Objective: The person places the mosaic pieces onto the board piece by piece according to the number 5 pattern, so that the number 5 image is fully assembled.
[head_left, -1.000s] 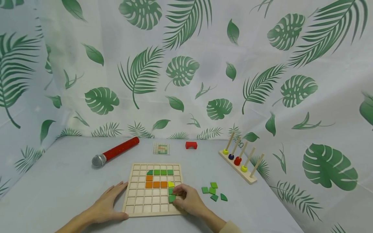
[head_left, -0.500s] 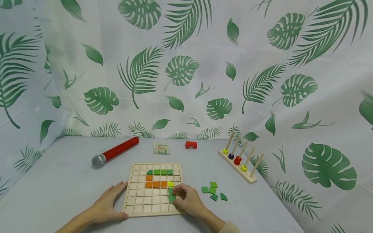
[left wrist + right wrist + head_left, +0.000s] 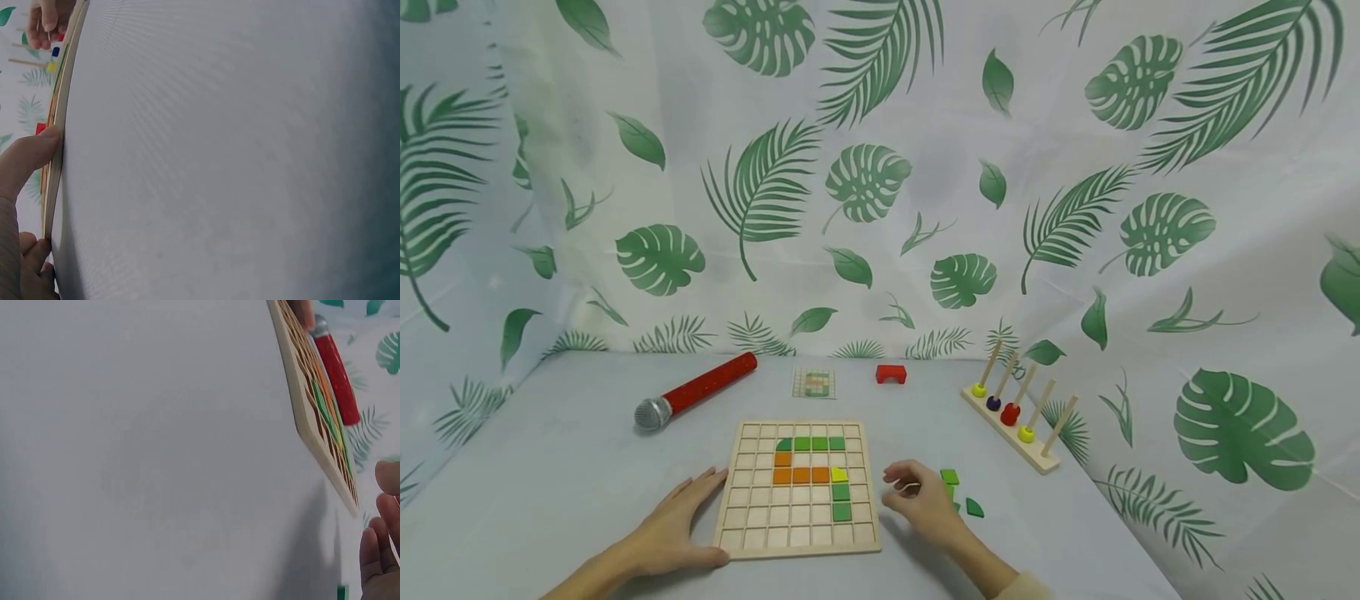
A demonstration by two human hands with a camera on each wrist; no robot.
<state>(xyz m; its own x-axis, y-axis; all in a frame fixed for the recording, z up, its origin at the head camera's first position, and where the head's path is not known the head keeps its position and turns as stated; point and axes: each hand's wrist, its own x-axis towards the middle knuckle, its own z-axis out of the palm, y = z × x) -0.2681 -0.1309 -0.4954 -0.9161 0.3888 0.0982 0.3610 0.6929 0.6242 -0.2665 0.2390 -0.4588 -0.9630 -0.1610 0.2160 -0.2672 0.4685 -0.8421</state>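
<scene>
The square wooden grid board [image 3: 801,533] lies flat on the table. Green, orange and yellow tiles fill several of its cells; the lower green tile [image 3: 842,512] sits in a cell toward the right side. My left hand [image 3: 673,533] is spread against the board's left edge, its thumb at the near left corner and its fingertips farther up that side. To the right of the board hovers my right hand [image 3: 925,504], thumb and fingers loosely bent with a gap between them and nothing seen in it. It partly covers the loose green tiles; a rounded green tile [image 3: 974,507] shows beside it.
Behind the board lie a red toy microphone [image 3: 703,388], a small pattern card [image 3: 814,383] and a red arch block [image 3: 891,374]. A wooden peg stand [image 3: 1011,429] with coloured beads stands at the back right. A leaf-print cloth [image 3: 865,183] hangs behind the table.
My right hand has left the green tile on the board and moved right, toward the loose tiles. The lower green tile now shows fully in its cell. My left hand has stayed put.
</scene>
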